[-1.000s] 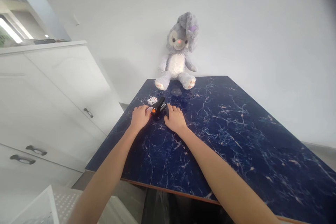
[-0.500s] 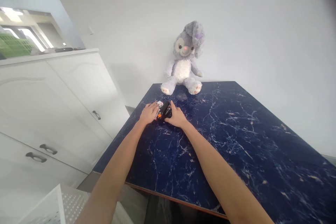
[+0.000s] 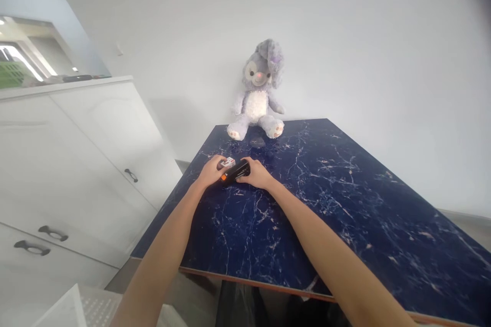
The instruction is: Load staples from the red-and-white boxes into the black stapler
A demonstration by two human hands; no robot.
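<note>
On the dark blue marbled table (image 3: 264,235), my right hand (image 3: 258,173) has its fingers wrapped around the right end of a black box-like object (image 3: 235,172) with an orange patch at its left end. My left hand (image 3: 209,171) grips a small white box with red markings (image 3: 229,162), just behind the black object. Its fingers also come close to the orange end; whether they touch it I cannot tell. Part of each item is hidden by the fingers.
A lilac plush rabbit (image 3: 256,92) sits at the table's far edge against the white wall (image 3: 364,51). White cabinets (image 3: 92,148) with dark handles stand to the left. Below them, at lower left, is a white perforated basket (image 3: 79,306).
The black object has turned so that its orange end points left and nearer to me. A gap shows between it and the white box. The camera view has shifted slightly.
</note>
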